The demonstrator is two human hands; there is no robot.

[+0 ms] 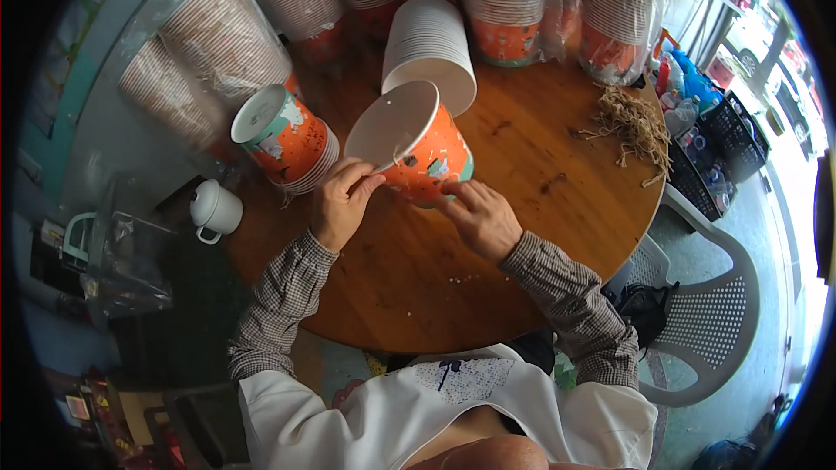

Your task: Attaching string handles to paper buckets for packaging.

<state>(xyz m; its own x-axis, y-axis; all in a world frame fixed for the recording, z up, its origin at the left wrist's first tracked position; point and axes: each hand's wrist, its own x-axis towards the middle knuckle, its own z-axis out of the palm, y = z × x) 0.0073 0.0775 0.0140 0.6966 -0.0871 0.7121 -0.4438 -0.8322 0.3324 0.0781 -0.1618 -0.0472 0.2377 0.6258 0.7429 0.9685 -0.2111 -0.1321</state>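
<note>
A large orange paper bucket (442, 159) with a white inside and a mint-green base band is tilted above the table, its mouth facing up and left. My left hand (341, 200) pinches its near rim between thumb and fingers. A short strand of twine (397, 157) shows at the rim beside those fingertips. At the bucket's lower right side, my right hand (483, 219) has its curled fingers against the wall near the base. A small dark hole (388, 103) is visible inside the far wall.
Behind the bucket lies a white paper bucket stack (429, 43). An upside-down orange bucket stack (300, 141) and a white lidded mug (216, 209) are at left. Bagged bucket stacks (505, 9) line the back. Loose twine (629, 126) lies right, near a plastic chair (710, 313) and black crate (736, 144).
</note>
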